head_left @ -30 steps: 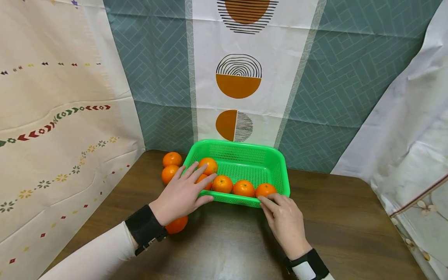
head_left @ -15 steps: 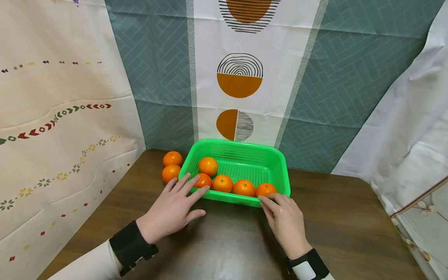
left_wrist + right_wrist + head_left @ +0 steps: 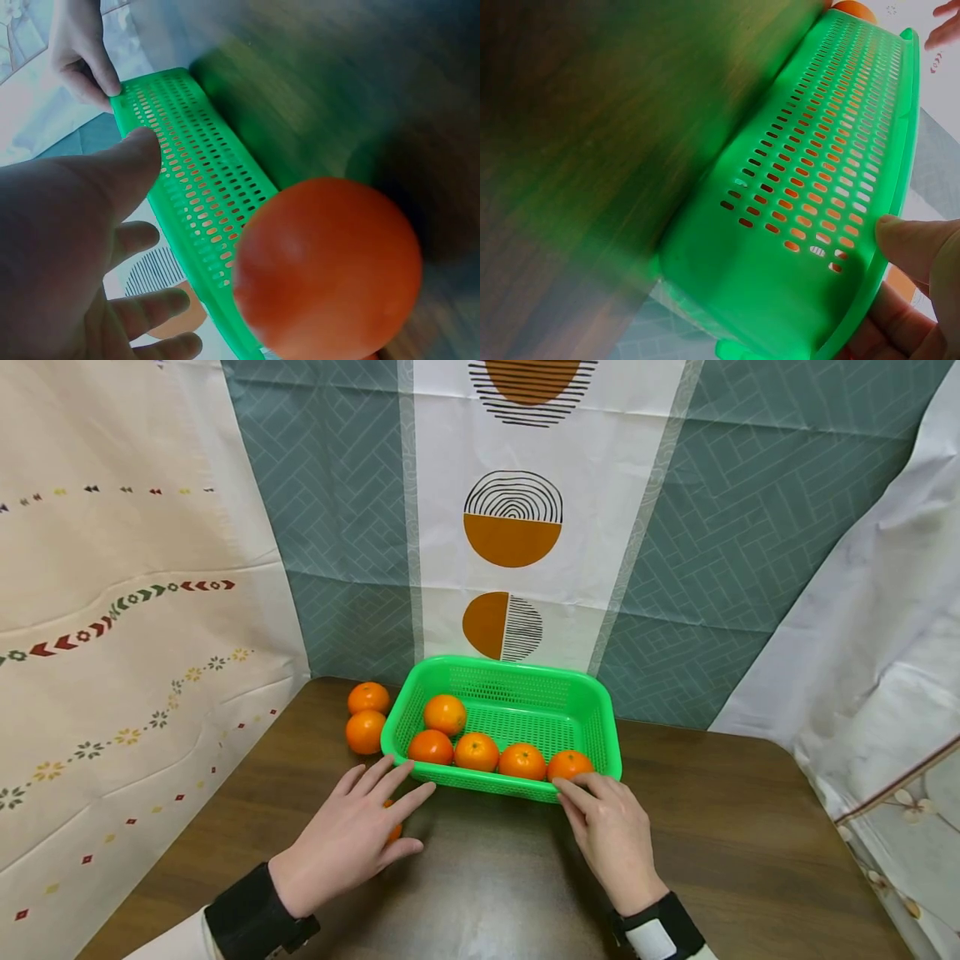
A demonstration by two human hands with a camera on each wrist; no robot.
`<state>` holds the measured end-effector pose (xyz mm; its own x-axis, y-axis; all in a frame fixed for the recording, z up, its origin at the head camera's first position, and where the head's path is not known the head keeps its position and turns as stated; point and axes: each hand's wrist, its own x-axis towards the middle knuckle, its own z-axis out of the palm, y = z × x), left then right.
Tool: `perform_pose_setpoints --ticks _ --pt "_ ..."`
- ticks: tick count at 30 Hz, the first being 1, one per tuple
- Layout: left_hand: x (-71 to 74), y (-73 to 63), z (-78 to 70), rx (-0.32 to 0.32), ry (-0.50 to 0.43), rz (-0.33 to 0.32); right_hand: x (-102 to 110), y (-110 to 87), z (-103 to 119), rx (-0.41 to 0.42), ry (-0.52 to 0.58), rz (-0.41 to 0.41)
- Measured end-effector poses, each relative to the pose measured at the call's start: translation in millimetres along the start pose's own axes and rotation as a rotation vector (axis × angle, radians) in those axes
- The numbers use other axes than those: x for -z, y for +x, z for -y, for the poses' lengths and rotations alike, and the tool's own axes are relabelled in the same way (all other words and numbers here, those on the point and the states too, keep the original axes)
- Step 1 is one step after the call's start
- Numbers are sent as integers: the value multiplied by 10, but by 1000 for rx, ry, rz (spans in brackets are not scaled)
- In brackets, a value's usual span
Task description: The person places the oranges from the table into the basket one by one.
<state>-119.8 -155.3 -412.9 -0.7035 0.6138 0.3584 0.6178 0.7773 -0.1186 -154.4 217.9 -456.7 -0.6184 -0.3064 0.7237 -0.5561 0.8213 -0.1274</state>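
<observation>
A green perforated basket (image 3: 510,789) stands on the table with several oranges (image 3: 477,752) inside, mostly in a row along its near side. My right hand (image 3: 611,839) pinches the basket's near rim at the right corner, thumb outside and fingers inside, as the right wrist view shows on the rim (image 3: 900,187). My left hand (image 3: 348,835), fingers spread and fairly straight, hovers by the basket's near left corner, holding nothing. Below it a loose orange (image 3: 330,270) sits on the table, partly hidden by the hand in the head view.
Two more oranges (image 3: 365,732) lie on the table left of the basket. The brown wooden table (image 3: 712,810) runs back to a patterned cloth (image 3: 675,635) hanging behind the basket. Another cloth (image 3: 150,693) hangs along the left side.
My left hand has drawn back from over the basket's left end toward the near left, uncovering the orange in that corner. My right hand has kept its grip on the rim.
</observation>
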Motion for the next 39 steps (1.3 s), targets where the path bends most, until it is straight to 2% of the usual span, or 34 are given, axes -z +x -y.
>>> perform_pose_setpoints --ticks 10,14,24,31,39 --pt "-8 -142 -1 -16 -6 39 12 -9 0 -8 -6 14" --pt "-15 -173 -1 -31 -5 30 15 -11 -2 -16 -2 11" --pt "-39 -190 20 -46 8 50 13 -8 3 -18 -2 16" --pt "-62 -188 53 -46 12 111 10 -3 3 -20 -5 23" --pt "-83 -195 62 -55 26 115 7 -3 -6 -27 -7 38"
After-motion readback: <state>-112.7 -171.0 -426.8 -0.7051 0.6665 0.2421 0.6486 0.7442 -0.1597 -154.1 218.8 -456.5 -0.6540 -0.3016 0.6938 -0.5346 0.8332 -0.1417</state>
